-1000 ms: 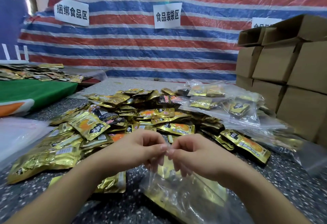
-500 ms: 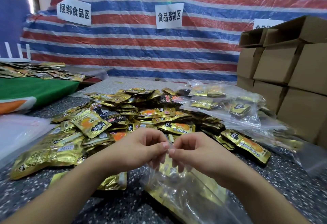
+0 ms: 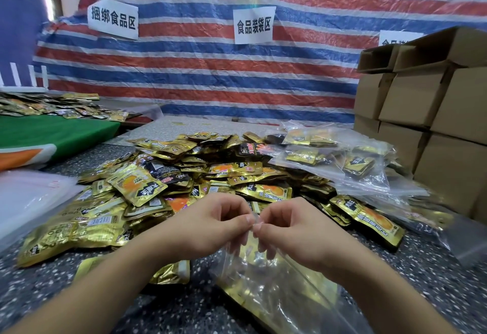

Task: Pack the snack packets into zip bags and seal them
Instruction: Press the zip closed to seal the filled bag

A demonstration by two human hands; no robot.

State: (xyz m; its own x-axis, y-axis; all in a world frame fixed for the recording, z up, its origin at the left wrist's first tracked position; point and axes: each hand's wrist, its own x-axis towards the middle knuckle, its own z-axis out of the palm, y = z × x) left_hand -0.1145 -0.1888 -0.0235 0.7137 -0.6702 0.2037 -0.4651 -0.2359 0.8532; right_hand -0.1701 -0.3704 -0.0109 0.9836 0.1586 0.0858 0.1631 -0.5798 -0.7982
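A clear zip bag with gold snack packets inside lies on the speckled table in front of me. My left hand and my right hand meet fingertip to fingertip at the bag's top edge, each pinching it between thumb and fingers. Behind my hands spreads a big heap of loose gold snack packets. One loose packet lies under my left wrist.
Filled zip bags are piled at the right of the heap. Stacked cardboard boxes stand at the far right. A stack of clear plastic bags lies at the left, a green table with more packets beyond it.
Both hands have stayed together at the bag's top edge, lifting it slightly; the view has shifted a little.
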